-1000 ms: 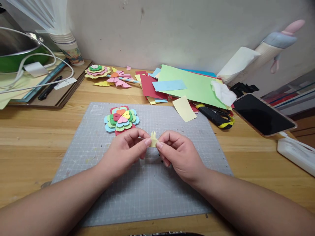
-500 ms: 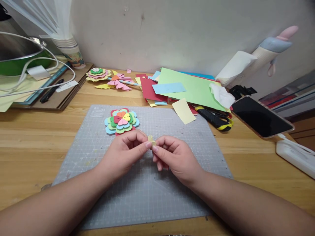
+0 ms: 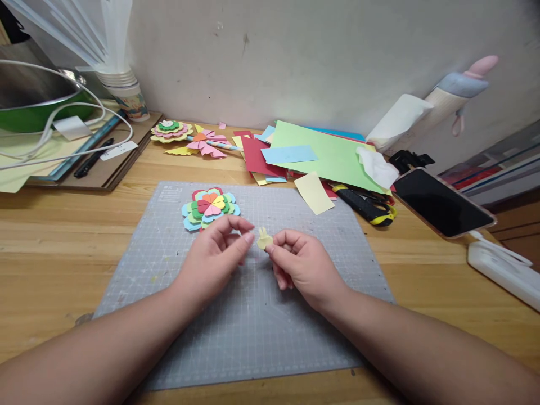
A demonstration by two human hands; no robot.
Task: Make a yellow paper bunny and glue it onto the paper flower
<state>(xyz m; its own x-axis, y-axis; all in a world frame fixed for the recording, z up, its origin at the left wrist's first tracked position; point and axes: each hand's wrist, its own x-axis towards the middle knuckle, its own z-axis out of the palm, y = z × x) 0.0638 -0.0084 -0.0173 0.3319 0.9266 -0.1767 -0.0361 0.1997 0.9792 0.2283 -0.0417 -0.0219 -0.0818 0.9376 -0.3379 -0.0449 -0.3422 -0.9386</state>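
Note:
Between finger and thumb, my right hand (image 3: 301, 261) pinches a small pale yellow paper cutout (image 3: 264, 240) with a rounded body and two thin prongs on top. My left hand (image 3: 221, 244) hovers just left of it, not touching, with thumb and fingers apart and nothing between them. Both hands are above the grey cutting mat (image 3: 253, 332). Beyond my left hand, a layered multicoloured paper flower (image 3: 211, 205) lies on the mat, its near edge partly hidden by that hand.
At the back lie a paper flower on a striped stick (image 3: 171, 130), sheets of coloured paper (image 3: 324, 143) and a pale yellow piece (image 3: 314, 193). A black-and-yellow cutter (image 3: 365, 205) and a phone (image 3: 442, 202) are right. A pen (image 3: 93, 158) and paper cups (image 3: 130, 98) stand left.
My left hand has let go of the yellow paper cutout and drawn slightly left. The cutout stays in my right hand, now showing its rounded side. The view has shifted a little.

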